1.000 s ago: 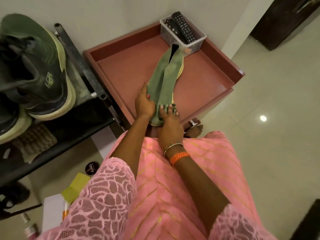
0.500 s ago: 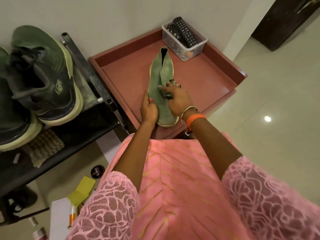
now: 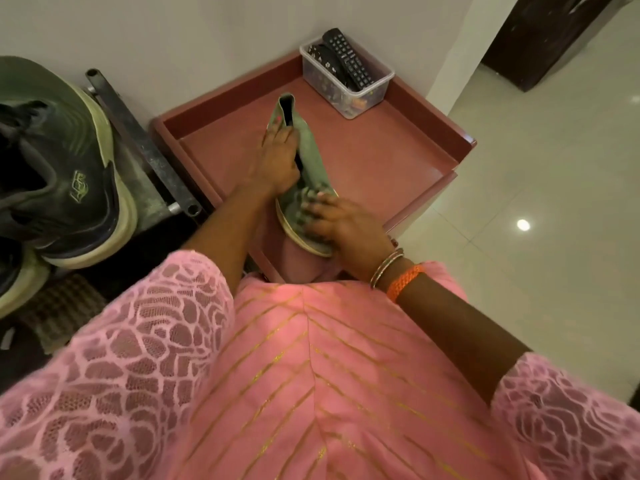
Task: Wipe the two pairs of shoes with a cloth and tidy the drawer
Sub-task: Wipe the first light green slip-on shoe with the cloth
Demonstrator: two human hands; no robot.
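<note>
Green slip-on fabric shoe (image 3: 313, 174), long axis pointing away in red drawer (image 3: 398, 161): left hand (image 3: 277, 161) grips heel end, right hand (image 3: 332, 216) clasps near toe

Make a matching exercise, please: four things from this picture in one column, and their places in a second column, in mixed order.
Things:
1. green slip-on shoe
2. remote control
3. dark green sneaker
4. orange wristband

Places:
A. on the rack left of the drawer
B. on the right wrist
C. in the clear plastic box in the drawer's far corner
D. between both hands, over the red drawer

Pairs: 1-D, 2-C, 3-A, 4-B
</note>
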